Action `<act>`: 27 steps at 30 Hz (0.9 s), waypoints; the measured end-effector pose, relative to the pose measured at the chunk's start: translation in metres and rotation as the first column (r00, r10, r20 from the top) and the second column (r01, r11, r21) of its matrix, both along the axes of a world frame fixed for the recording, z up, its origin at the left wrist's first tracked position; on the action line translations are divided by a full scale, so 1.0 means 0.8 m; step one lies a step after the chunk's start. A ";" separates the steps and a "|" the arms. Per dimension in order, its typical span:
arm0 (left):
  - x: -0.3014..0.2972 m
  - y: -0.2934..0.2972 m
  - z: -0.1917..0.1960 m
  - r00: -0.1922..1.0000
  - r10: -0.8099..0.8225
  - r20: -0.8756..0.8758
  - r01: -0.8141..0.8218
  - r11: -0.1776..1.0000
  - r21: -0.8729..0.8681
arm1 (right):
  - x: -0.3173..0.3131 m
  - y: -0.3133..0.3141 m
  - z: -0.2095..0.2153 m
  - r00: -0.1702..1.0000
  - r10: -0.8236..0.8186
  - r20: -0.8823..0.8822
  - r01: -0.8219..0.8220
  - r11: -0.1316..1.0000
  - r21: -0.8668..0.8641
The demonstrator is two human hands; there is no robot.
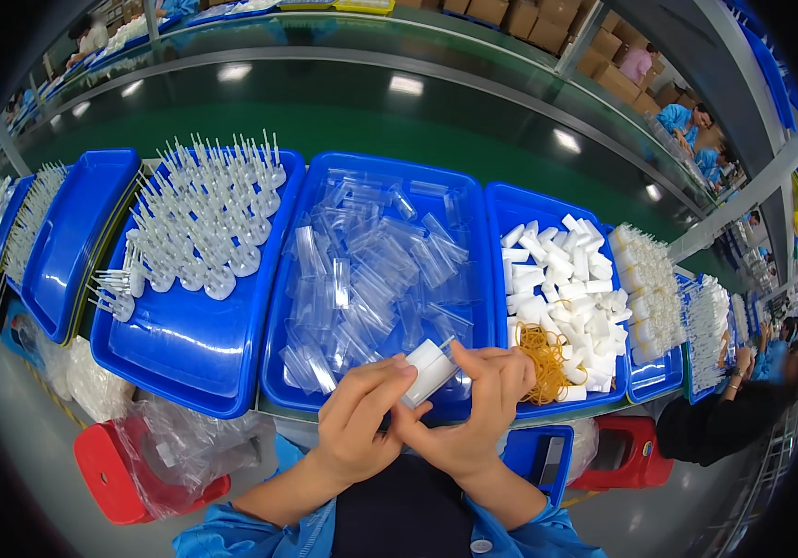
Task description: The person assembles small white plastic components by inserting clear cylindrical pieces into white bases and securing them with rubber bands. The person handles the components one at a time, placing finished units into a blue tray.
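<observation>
Close in front of me, my left hand [360, 416] and my right hand [469, 407] are closed on one white cylinder [428, 372], held tilted between them. My left fingers grip its left side; my right thumb and fingers press at its right end. A small pale tip shows beside my right index finger, too small to name. Beneath and beyond my hands is a blue tray [280, 312] of clear plastic tubes [371, 265]. To the right, another blue tray [492, 209] holds white cylinders [571, 265] and a heap of yellow rubber bands [543, 363].
At left, a blue tray [185, 358] carries rows of clear-based pieces with upright white stems [204, 219]. Bundled white parts [645, 293] sit farther right. A green conveyor belt [324, 112] runs beyond the trays. Red stools [106, 474] stand below; a co-worker [743, 400] sits at right.
</observation>
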State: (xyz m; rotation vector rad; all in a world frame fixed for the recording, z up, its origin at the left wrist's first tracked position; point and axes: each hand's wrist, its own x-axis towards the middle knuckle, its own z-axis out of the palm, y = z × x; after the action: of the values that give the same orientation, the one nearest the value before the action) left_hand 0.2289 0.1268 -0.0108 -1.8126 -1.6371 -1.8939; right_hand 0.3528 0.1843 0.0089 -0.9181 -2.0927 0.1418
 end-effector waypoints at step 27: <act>-0.029 -0.024 0.024 0.731 -0.297 0.614 0.438 0.894 -0.089 | 0.053 0.053 0.009 0.768 0.196 -0.610 -0.584 0.605 -0.542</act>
State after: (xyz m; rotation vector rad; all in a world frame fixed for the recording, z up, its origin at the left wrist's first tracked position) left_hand 0.2058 0.1075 0.0087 -1.8608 -1.8163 -2.7866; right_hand 0.3954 0.2265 0.0162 -0.6748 -1.6875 1.3903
